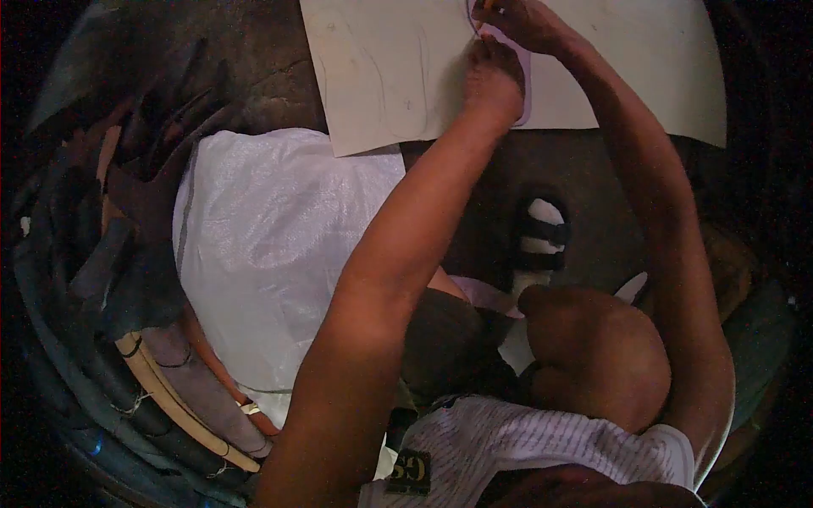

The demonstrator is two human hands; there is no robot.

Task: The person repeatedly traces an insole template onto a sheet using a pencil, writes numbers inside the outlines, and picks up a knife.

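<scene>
A large cream sheet (593, 93) lies at the top of the view, with long curved outlines, like shoe soles, drawn on its left part. On it rests a pale purple, long template (527, 93) with a rounded lower end, mostly hidden under my hands. My left hand (494, 80) lies on this template, its fingers pressing down near the upper part. Just above, at the frame's top edge, my right hand (521, 24) is closed round a thin orange pen or pencil (489, 5). Only a little of that tool shows, and the template's upper end is cut off.
A white woven sack (262, 229) lies below the sheet's left corner. Dark sheets and rolls of material (127, 254) are heaped along the left side. A sandalled foot (542, 233) and a bent knee (593, 356) are below the sheet, between my arms.
</scene>
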